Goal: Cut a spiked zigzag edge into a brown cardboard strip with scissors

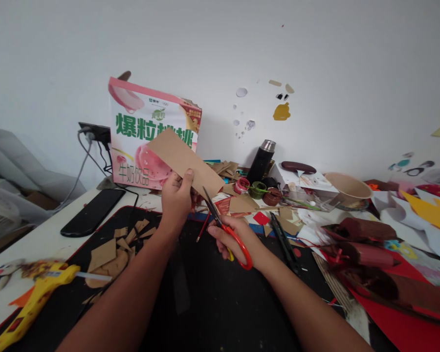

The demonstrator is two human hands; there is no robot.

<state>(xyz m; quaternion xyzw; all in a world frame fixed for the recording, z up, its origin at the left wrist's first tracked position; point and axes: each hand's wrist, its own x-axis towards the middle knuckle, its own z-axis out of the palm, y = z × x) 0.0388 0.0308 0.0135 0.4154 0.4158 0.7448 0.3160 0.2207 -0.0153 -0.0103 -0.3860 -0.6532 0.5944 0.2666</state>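
My left hand pinches a flat tan piece of cardboard by its lower edge, thumb on the near face. The piece is held up, tilted, in front of a pink and white carton. In my right hand is a pair of scissors with orange-red handles and dark blades. The blades point up and to the left, with their tips at the lower right edge of the cardboard. Whether they are cutting into it I cannot tell. Below both hands lies a black mat.
The carton stands against the wall. A yellow glue gun and cardboard scraps lie at left, near a black phone-like slab. Paint jars, a black flask and a utility knife are further right, with brown boat-like pieces.
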